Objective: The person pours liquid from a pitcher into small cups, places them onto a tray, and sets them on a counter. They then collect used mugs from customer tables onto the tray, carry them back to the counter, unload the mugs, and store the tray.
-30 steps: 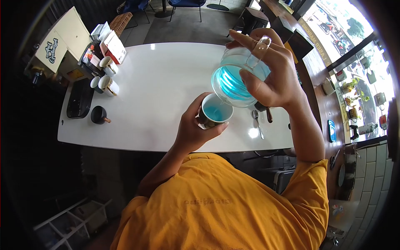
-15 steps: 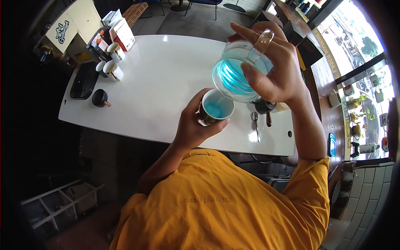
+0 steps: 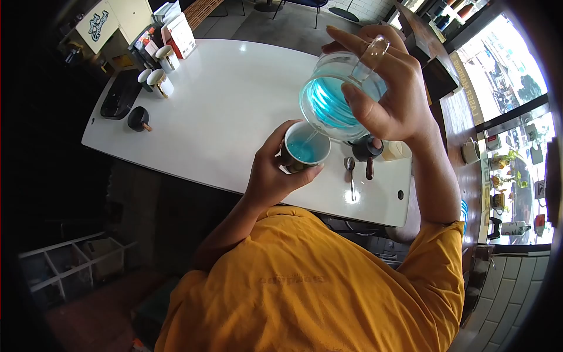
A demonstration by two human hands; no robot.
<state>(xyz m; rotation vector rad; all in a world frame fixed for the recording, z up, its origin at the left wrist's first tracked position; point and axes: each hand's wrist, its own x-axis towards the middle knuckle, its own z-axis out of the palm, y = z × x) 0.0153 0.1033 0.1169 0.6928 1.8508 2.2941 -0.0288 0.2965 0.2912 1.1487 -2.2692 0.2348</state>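
My left hand (image 3: 272, 167) is wrapped around a mug (image 3: 321, 142) with a white inside and a dark outside, holding it over the front of the table. Blue liquid (image 3: 303, 151) stands in the mug. Above it and to the right, my right hand (image 3: 390, 88) grips a clear glass pitcher (image 3: 337, 102) by its looped handle. The pitcher is tilted, its rim close over the mug, and a thin stream runs from it into the mug. More blue liquid is in the pitcher. Below my right hand, a spoon (image 3: 350, 170) and a dark pot with a brown handle (image 3: 368, 150) lie on the table.
The white table (image 3: 234, 100) spans the view. At its left are white mugs (image 3: 160, 84), a black tray (image 3: 120, 97), a small black pan (image 3: 139, 119) and a red-and-white box (image 3: 179, 36). A cream-coloured cup (image 3: 394, 151) stands right of the pot. A wooden counter (image 3: 454, 126) runs along the window.
Liquid keeps running from the pitcher into the mug, both hands holding nearly the same pose. The view has turned slightly, so the table and its objects appear shifted.
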